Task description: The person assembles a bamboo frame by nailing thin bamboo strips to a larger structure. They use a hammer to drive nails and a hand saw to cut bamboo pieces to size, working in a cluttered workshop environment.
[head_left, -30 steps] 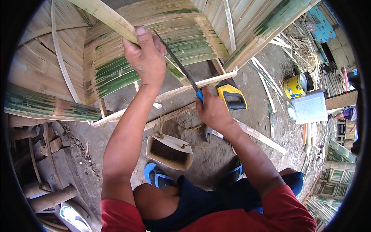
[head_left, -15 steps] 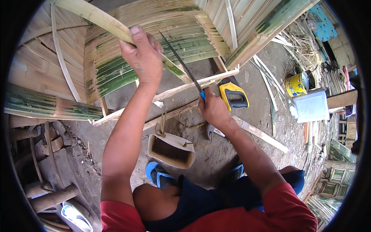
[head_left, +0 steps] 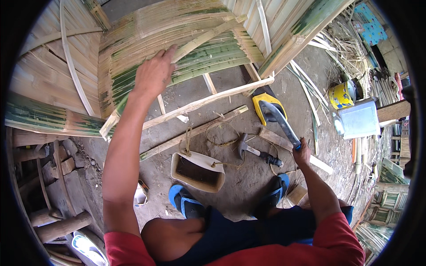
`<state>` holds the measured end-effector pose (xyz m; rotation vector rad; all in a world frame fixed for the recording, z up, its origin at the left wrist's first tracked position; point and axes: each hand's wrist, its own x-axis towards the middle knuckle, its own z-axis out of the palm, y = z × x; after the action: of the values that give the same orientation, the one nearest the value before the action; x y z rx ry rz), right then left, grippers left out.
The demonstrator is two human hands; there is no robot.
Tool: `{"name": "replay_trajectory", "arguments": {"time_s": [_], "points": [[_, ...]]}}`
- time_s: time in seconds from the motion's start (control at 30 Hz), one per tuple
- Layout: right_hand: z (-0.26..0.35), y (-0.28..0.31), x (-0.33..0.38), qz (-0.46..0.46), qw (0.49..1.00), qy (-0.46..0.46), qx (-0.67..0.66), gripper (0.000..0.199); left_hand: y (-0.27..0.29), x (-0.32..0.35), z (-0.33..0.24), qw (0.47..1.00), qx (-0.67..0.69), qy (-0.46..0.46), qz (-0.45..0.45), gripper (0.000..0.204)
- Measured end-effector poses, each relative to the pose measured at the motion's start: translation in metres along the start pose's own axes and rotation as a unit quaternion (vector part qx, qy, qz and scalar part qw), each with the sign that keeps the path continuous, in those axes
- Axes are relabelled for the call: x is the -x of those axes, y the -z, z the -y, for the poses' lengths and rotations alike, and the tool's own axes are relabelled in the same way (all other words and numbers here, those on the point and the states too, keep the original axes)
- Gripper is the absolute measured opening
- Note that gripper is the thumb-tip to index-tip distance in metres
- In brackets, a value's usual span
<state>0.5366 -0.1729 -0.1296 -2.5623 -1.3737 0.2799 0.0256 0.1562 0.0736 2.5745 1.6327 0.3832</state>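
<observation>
My left hand [head_left: 154, 73] is closed round a split bamboo strip [head_left: 206, 37], which slants over the green bamboo slats [head_left: 199, 66] of a frame. Down by the left corner of the frame, the strip's lower end shows beside my forearm. In my right hand [head_left: 302, 153], held out to the right, is a long knife [head_left: 282, 122] by its blue handle. Its dark blade points up and left, passing in front of a yellow-and-black handsaw [head_left: 262, 106]. A hammer [head_left: 248, 146] lies on the ground between my hands.
An open box-like container [head_left: 197, 173] with a cord sits before my feet. A loose wooden strip [head_left: 195, 133] lies behind it. At right are a yellow bucket [head_left: 339, 97], a pale plastic container [head_left: 358, 120] and bamboo shavings [head_left: 344, 53]. Logs [head_left: 62, 226] lie at left.
My right hand has swung the knife right and away from the strip. The strip has turned to slope up to the right, and my left hand has shifted slightly left and down with it.
</observation>
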Motion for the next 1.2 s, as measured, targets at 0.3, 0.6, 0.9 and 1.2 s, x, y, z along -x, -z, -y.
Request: {"name": "replay_trajectory", "arguments": {"time_s": [0.3, 0.6, 0.9, 1.2], "points": [[-0.009, -0.025, 0.012, -0.036, 0.999, 0.029, 0.004, 0.046, -0.003, -0.048, 0.003, 0.984, -0.022, 0.028, -0.173, 0.044], [0.125, -0.051, 0.041, 0.24, 0.894, 0.378, -0.027, 0.051, -0.063, 0.008, 0.052, 0.988, -0.062, -0.056, -0.127, 0.046], [0.105, -0.072, 0.044, 0.152, 0.942, 0.282, 0.098, 0.043, -0.073, 0.061, 0.044, 0.982, 0.052, -0.133, -0.125, 0.044], [0.181, -0.014, 0.01, 0.089, 0.944, 0.209, -0.239, 0.021, -0.077, 0.074, 0.026, 0.991, 0.04, -0.077, -0.103, 0.044]]}}
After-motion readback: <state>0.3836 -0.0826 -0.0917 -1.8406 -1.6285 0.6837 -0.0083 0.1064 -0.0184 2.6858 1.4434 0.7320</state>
